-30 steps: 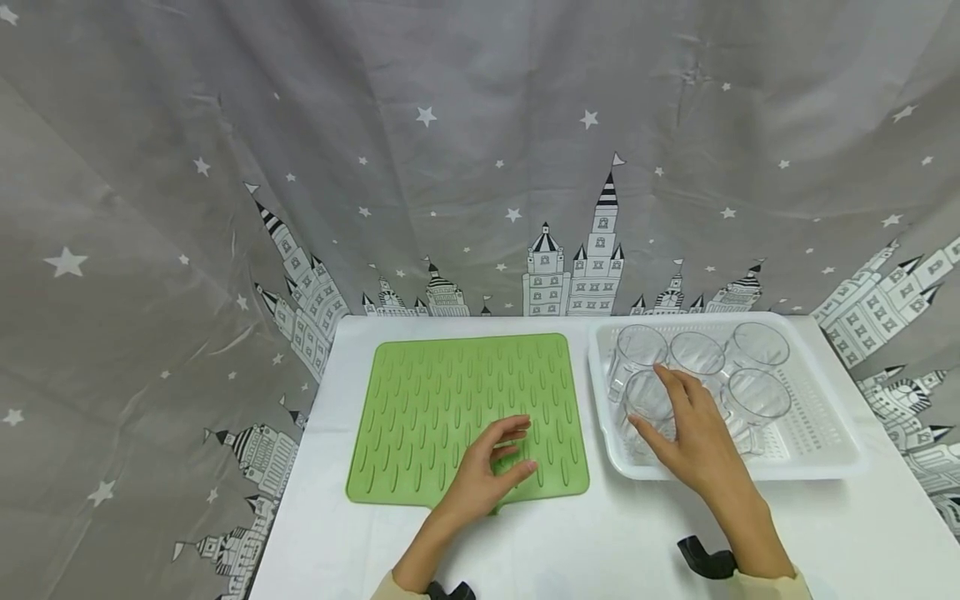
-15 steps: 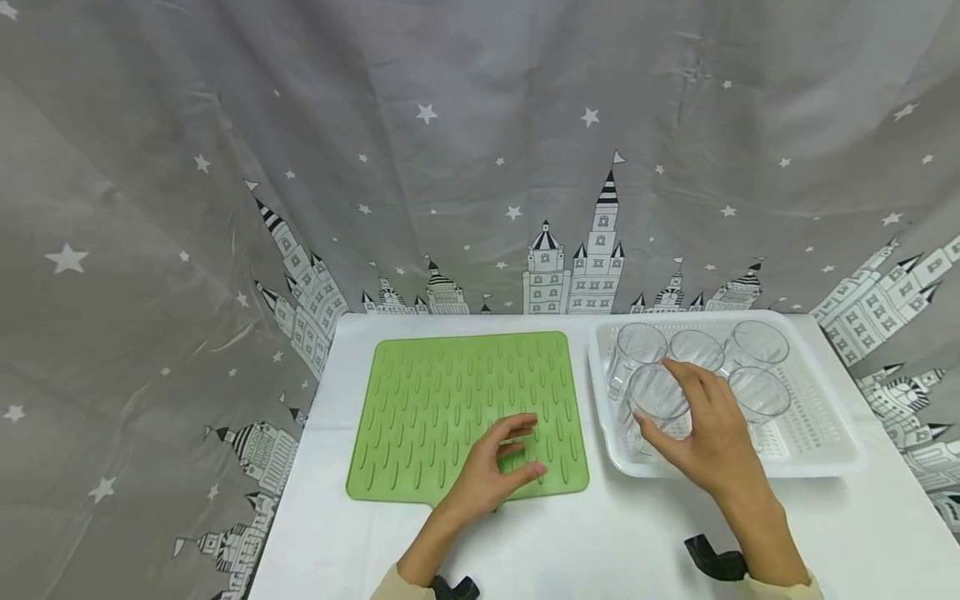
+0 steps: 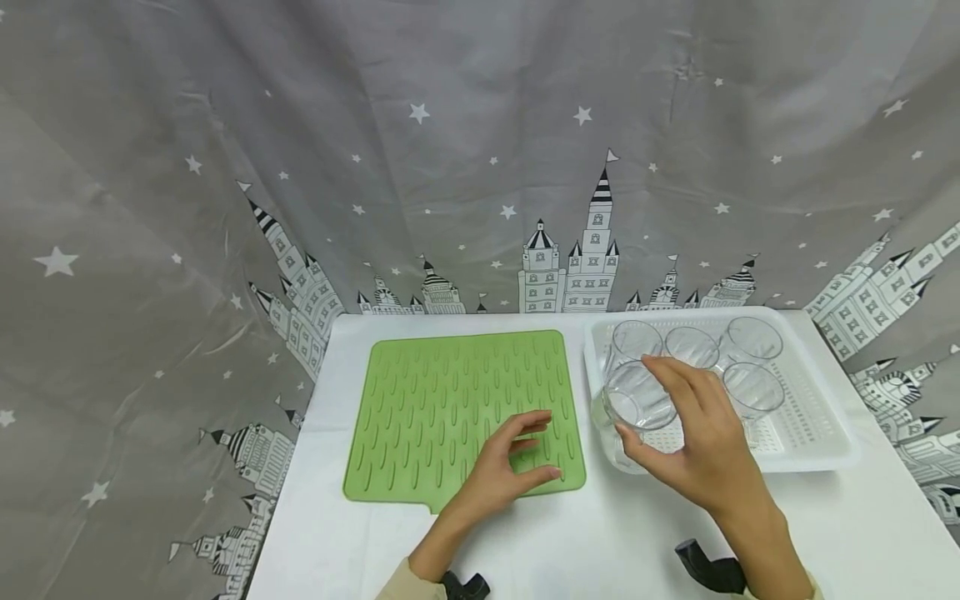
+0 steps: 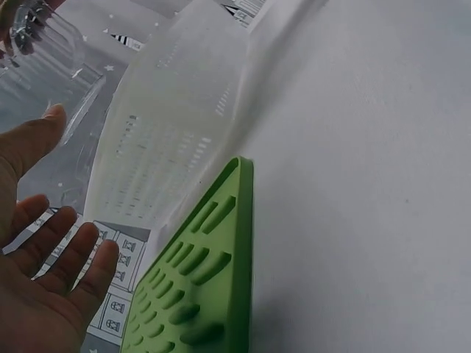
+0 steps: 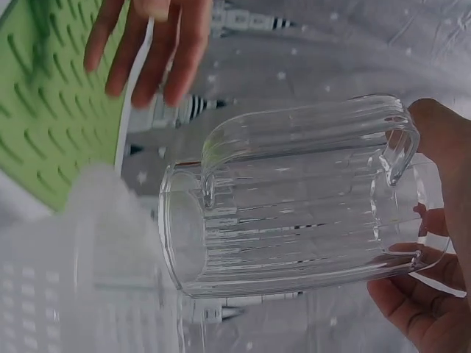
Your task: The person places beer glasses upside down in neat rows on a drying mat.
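My right hand (image 3: 697, 437) grips a clear glass mug (image 3: 628, 408) by its rim, thumb on one side and fingers on the other. In the right wrist view the mug (image 5: 294, 206) shows its ribbed wall and a side handle (image 5: 309, 129). It is raised over the left end of a white basket (image 3: 821, 457), partly covered by the hand in the head view. My left hand (image 3: 498, 471) hovers over the lower right of a green ridged mat (image 3: 442, 408), fingers spread and holding nothing. The left wrist view shows it near the mug (image 4: 55, 62).
Several more clear glasses (image 3: 753, 387) stand in the left and middle of the basket, close together. Basket and mat lie side by side on a white-covered table (image 3: 570, 550). Behind hangs a grey curtain (image 3: 480, 125) with castles and stars.
The right hand has taken the front left mug by the rim and lifted it, moving slightly right, then left. The left hand has drifted a little right over the mat.
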Demonstrator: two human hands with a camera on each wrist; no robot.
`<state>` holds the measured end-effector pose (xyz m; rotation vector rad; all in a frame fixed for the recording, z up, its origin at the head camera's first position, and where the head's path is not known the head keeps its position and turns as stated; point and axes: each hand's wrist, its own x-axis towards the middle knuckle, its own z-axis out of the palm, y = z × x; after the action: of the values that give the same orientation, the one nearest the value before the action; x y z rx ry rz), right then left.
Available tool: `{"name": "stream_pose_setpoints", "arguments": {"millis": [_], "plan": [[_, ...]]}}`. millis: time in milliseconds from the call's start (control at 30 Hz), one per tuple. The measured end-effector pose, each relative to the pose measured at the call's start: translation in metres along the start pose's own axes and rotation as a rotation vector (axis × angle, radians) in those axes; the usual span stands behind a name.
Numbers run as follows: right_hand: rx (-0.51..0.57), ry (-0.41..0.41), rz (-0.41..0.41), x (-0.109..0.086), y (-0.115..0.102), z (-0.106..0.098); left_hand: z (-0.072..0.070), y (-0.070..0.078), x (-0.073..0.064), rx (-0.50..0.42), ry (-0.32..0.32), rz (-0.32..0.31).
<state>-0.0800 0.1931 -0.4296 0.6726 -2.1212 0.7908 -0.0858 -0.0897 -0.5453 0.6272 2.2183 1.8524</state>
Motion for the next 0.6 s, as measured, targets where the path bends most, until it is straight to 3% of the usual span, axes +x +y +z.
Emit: {"name": "stream_pose_setpoints", "arguments": {"millis": [600], "plan": [[0.197,-0.135,-0.031,-0.015,-0.03,0.033,0.01,0.002,0.002,0.11,-0.011,0.016]]}}
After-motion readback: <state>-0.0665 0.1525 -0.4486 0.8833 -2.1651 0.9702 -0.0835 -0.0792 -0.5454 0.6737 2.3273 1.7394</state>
